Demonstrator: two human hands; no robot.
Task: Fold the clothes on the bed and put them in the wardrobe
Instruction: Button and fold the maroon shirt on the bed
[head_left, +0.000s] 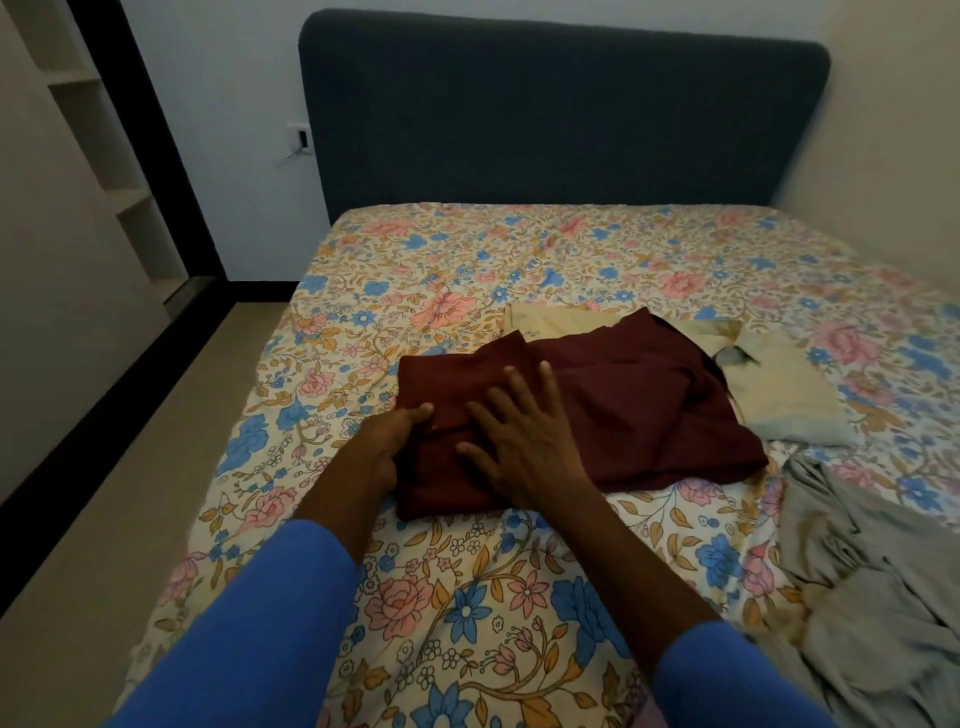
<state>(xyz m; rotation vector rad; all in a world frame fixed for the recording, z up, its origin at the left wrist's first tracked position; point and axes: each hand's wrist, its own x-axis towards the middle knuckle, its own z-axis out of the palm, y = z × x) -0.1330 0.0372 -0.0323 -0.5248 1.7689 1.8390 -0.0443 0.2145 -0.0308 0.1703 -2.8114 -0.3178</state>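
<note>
Clothes: 3 pcs total, i.e. 1 maroon garment (623, 415), 1 cream garment (789, 400), 1 grey garment (872, 597). Hands: 2, left hand (384, 441) & right hand (524, 441), w/ 2 blue sleeves (249, 623). Bed (218, 499): 1, w/ 1 floral sheet (467, 260) & 1 dark headboard (561, 114). Wall socket (300, 137): 1. Shelf ledges (75, 80) on left wall: at least 2.

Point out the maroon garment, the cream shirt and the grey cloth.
maroon garment (623, 410): head view, its right half.
cream shirt (779, 395): head view, body beside the collar.
grey cloth (872, 597): head view, crumpled middle.
</note>
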